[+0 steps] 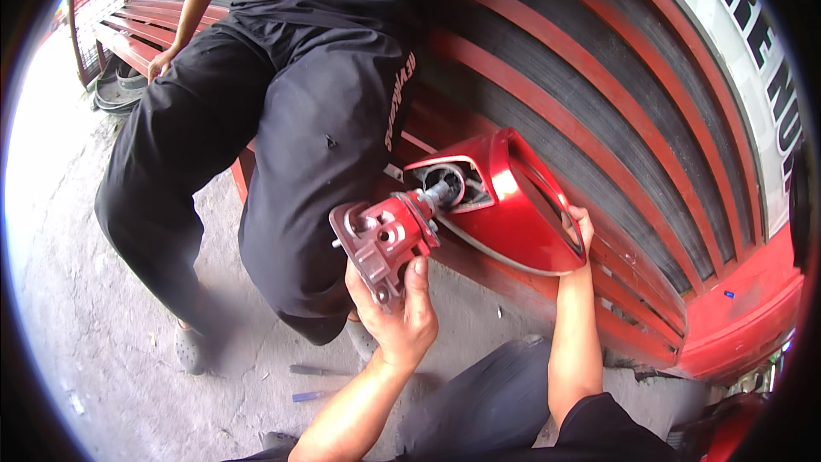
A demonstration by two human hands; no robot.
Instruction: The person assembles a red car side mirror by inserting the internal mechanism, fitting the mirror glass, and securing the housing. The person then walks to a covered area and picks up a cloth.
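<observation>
A glossy red car side mirror housing (505, 205) is held up in front of me, its open back showing a black round socket. A red-painted metal mounting bracket (380, 244) juts from its left end. My left hand (393, 312) grips the bracket from below. My right hand (577, 227) holds the housing's right edge, fingers curled over the rim. A thin cable loops under the housing.
Another person in black trousers (282, 137) sits on a red slatted bench (633, 145) right behind the mirror, one hand (158, 64) resting on the seat. Concrete ground (94, 316) lies at left with small tools (312, 382). My grey-trousered knee (487, 393) is below.
</observation>
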